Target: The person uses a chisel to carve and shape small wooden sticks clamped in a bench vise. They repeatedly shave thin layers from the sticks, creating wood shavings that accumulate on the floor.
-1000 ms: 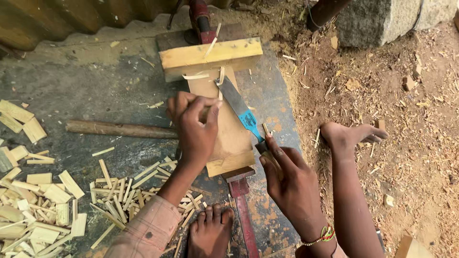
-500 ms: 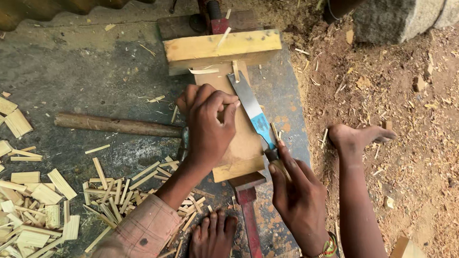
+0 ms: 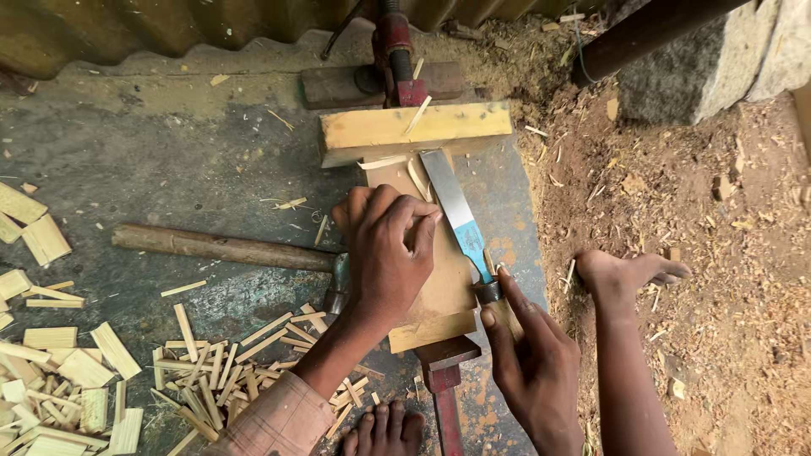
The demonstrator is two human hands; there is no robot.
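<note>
Bare earth strewn with sawdust and wood chips lies to one side, and a dark, stained slab (image 3: 169,169) serves as the worktop, backed by corrugated sheeting.

Head view: the left hand (image 3: 390,253) presses knuckles-down on a flat wooden board (image 3: 439,295), its fingers (image 3: 414,221) curled shut over what seems a thin sliver, too hidden to tell for sure. The board butts against a pale wooden stop block (image 3: 414,131) clamped by a red clamp (image 3: 397,51) beyond the fingers. The right hand (image 3: 532,363) grips the wooden handle of a chisel (image 3: 460,215), fingers closed around it, the blade lying flat on the board just beside the left fingers and pointing at the stop block. A hammer (image 3: 220,247) lies on the slab outward of the left hand. Nearer the person than the left fingers, a heap of split sticks (image 3: 228,355) and short wood offcuts (image 3: 59,380) suggests much splitting is already done; the piece under the left fingers appears not yet cut. Bare feet show at the lower edge and right.
</note>
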